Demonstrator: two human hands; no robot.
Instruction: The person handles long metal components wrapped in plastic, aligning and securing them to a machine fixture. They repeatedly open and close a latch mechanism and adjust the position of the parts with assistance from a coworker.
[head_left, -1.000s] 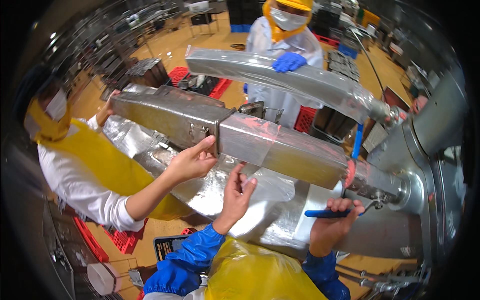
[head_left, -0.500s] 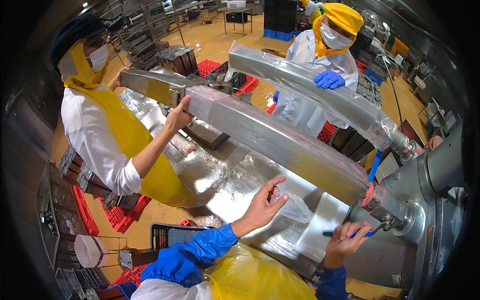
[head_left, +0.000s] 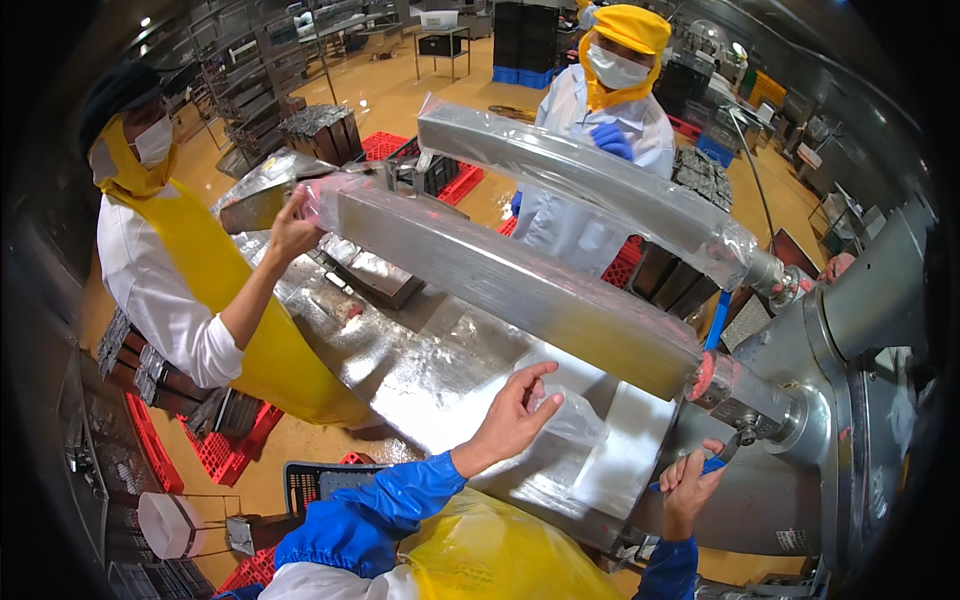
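- Around me: factory, apparently food processing.
- Right: big steel machine [head_left: 875, 290], pink paste [head_left: 706, 378] on it.
- Left and far: masked, hooded workers [head_left: 200, 290].
- Far left: metal racks [head_left: 245, 85].

Tube [head_left: 520, 285] beyond left hand [head_left: 508, 420]; lever [head_left: 713, 465] in right hand [head_left: 690, 486].

Table [head_left: 420, 365], shiny metal. Carries: crumpled clear plastic [head_left: 580, 420], toward the table's right end; metal box [head_left: 393, 294], along the table's far side. Floor [head_left: 290, 462], tan, glossy in spots. Carries: red crates [head_left: 222, 462], left of the table and beyond it.
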